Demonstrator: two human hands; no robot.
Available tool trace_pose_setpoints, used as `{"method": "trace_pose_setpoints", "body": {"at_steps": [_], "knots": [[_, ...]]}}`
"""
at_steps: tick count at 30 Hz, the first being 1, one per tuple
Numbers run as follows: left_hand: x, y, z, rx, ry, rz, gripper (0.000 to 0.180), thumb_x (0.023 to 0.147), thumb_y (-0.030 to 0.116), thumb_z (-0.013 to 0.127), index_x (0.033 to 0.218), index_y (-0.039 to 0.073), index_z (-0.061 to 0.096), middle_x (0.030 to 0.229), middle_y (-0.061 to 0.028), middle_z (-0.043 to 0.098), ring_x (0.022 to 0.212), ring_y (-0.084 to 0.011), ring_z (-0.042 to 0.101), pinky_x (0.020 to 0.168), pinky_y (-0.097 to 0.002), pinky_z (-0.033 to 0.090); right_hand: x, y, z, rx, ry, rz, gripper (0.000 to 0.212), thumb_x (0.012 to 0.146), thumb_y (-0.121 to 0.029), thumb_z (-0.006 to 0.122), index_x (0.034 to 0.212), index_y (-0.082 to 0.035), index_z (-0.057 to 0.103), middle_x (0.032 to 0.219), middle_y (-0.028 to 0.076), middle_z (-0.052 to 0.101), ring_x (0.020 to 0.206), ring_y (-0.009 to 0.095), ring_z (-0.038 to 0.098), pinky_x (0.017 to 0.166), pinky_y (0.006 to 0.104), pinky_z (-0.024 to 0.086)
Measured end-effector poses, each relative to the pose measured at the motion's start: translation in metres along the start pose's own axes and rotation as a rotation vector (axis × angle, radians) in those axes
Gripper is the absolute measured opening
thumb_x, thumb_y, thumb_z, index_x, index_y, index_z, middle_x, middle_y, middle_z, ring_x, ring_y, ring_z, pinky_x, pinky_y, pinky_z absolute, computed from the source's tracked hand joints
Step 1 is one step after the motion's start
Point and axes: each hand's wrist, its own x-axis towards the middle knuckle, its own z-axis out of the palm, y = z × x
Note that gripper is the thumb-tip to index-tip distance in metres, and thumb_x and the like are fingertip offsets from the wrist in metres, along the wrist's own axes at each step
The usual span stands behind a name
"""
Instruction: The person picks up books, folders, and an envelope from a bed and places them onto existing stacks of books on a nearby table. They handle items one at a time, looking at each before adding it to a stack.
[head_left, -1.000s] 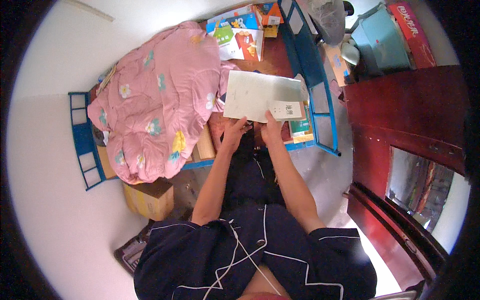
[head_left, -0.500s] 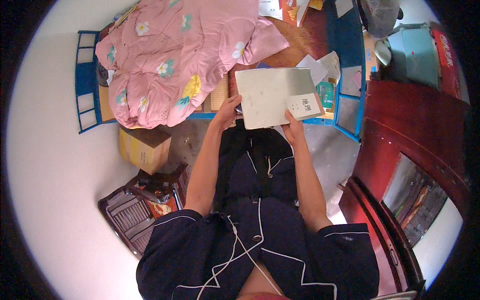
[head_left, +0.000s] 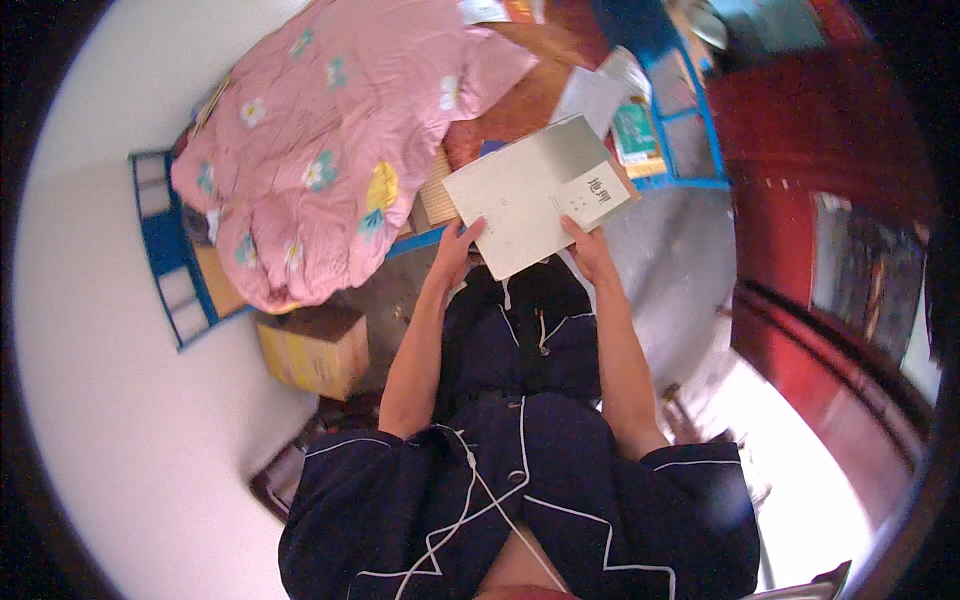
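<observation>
In front of my waist I hold a thin, pale grey-green book (head_left: 525, 205) with both hands. A white label with dark printing is on its right part, and the book lies tilted with its right end farther away. My left hand (head_left: 457, 252) is closed on the near left corner, thumb on the cover and fingers underneath. At the near right edge, my right hand (head_left: 590, 250) grips it the same way, its fingers hidden below. Beyond the book is a blue-framed bed (head_left: 685, 150), where papers (head_left: 588, 102) and a green booklet (head_left: 633, 130) lie.
A pink flowered quilt (head_left: 345, 130) covers the bed's left part. Below it on the floor stands a cardboard box (head_left: 318, 355), with a dark chair (head_left: 275, 480) nearer me. Dark red furniture (head_left: 775, 240) rises at the right, beside a bright opening (head_left: 800, 480).
My view has turned to the right, so the bed appears slanted and the bright opening shows more. The book has tilted, its right end swinging away; both hands keep hold.
</observation>
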Motion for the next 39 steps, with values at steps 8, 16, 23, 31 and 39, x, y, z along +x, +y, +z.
{"method": "trace_pose_setpoints", "body": {"at_steps": [8, 16, 23, 31, 39], "knots": [[-0.039, -0.044, 0.018, 0.241, -0.315, 0.047, 0.05, 0.087, 0.025, 0.068, 0.129, 0.004, 0.05, 0.118, -0.0088, 0.06, 0.104, -0.0211, 0.059, 0.085, -0.0398, 0.051, -0.129, 0.062, -0.038, 0.263, 0.275, -0.195, 0.054, 0.088, -0.013, 0.069, 0.134, -0.004, 0.043, 0.129, 0.008, 0.055, 0.116, 0.023, 0.055, 0.095, 0.0424, 0.048], [-0.1, -0.107, 0.063, 0.46, -0.545, 0.014, 0.045, 0.088, 0.017, 0.065, 0.126, -0.001, 0.049, 0.113, -0.0112, 0.062, 0.096, -0.0205, 0.065, 0.08, -0.0349, 0.056, -0.26, 0.129, -0.075, 0.459, 0.483, -0.414, 0.041, 0.09, -0.015, 0.065, 0.126, 0.001, 0.052, 0.125, 0.012, 0.058, 0.109, 0.024, 0.059, 0.089, 0.0394, 0.051], [-0.146, -0.19, 0.116, 0.738, -0.782, 0.001, 0.048, 0.085, 0.021, 0.065, 0.127, 0.003, 0.051, 0.12, -0.0083, 0.059, 0.105, -0.0222, 0.059, 0.085, -0.0373, 0.05, -0.337, 0.21, -0.139, 0.59, 0.636, -0.607, 0.032, 0.092, -0.017, 0.063, 0.117, 0.002, 0.06, 0.109, 0.009, 0.065, 0.096, 0.02, 0.061, 0.083, 0.0348, 0.051], [-0.209, -0.318, 0.176, 0.974, -0.909, -0.126, 0.043, 0.089, 0.022, 0.062, 0.125, 0.001, 0.052, 0.119, -0.0086, 0.059, 0.108, -0.0208, 0.058, 0.085, -0.0365, 0.051, -0.439, 0.289, -0.22, 0.755, 0.821, -0.737, 0.033, 0.091, -0.016, 0.063, 0.116, 0.006, 0.06, 0.111, 0.011, 0.064, 0.098, 0.02, 0.06, 0.088, 0.0346, 0.049], [-0.273, -0.419, 0.24, 1.099, -1.099, -0.193, 0.039, 0.094, 0.02, 0.058, 0.124, -0.003, 0.049, 0.112, -0.0115, 0.06, 0.098, -0.0211, 0.064, 0.079, -0.0348, 0.055, -0.523, 0.321, -0.265, 0.894, 1.058, -0.881, 0.041, 0.092, -0.024, 0.063, 0.119, 0.006, 0.058, 0.111, 0.011, 0.065, 0.095, 0.019, 0.062, 0.086, 0.0339, 0.05]]}}
